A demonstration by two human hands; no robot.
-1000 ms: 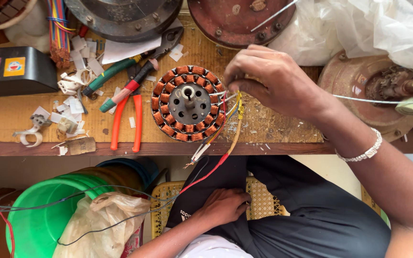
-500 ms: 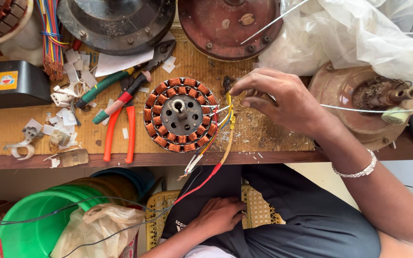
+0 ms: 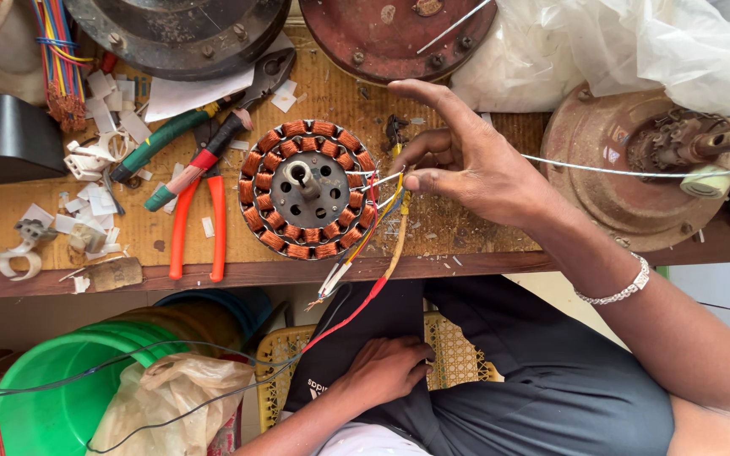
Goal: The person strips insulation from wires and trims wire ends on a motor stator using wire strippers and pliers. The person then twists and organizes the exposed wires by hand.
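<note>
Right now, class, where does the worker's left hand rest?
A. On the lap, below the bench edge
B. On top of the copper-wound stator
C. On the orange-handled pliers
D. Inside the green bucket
A: the left hand lies on the dark trousers below the bench, while the right hand works the wires beside the stator.

A worn wooden surface (image 3: 466, 241), littered with wire scraps, carries a round motor core ringed with copper coils (image 3: 307, 189). Beside it lie orange-handled pliers (image 3: 196, 221) and green-handled cutters (image 3: 162, 139), with white paper bits (image 3: 99, 156) scattered about. A black box (image 3: 2, 139) sits at the far left, a rusty round housing (image 3: 627, 169) at the right, and two more round covers along the back edge.
</note>
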